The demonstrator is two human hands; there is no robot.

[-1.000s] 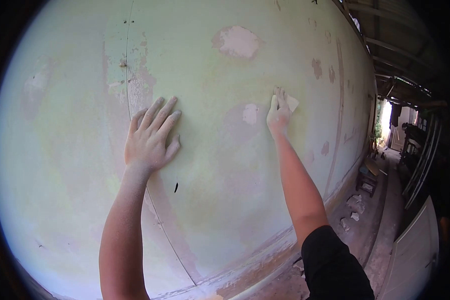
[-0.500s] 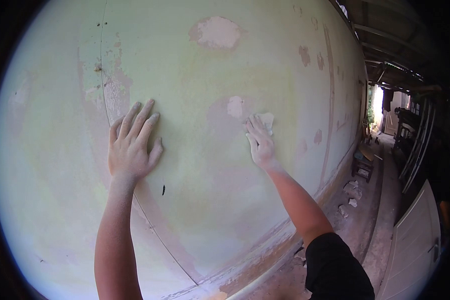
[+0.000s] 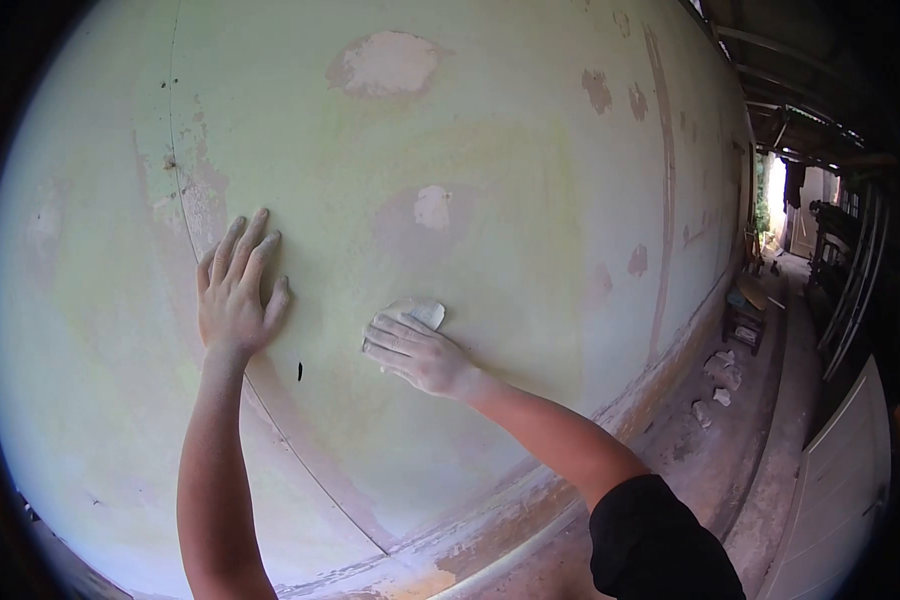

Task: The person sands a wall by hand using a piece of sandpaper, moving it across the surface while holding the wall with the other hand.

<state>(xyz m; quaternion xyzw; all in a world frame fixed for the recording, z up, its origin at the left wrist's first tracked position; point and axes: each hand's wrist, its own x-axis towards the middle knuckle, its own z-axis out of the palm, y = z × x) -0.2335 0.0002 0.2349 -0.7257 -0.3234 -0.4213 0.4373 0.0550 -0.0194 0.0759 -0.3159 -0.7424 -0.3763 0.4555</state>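
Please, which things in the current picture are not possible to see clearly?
All in the head view:
- Most of the pale piece and how it is gripped: hidden by the right hand.
- Left palm: hidden behind the left hand itself.
- Left elbow: cut off by the bottom edge.
- Dark mark on the wall: too small to identify.

Wall: pale green, blotched with mauve and yellow
Sheet: off-white
Sleeve: plain black
Door panel: greyish white
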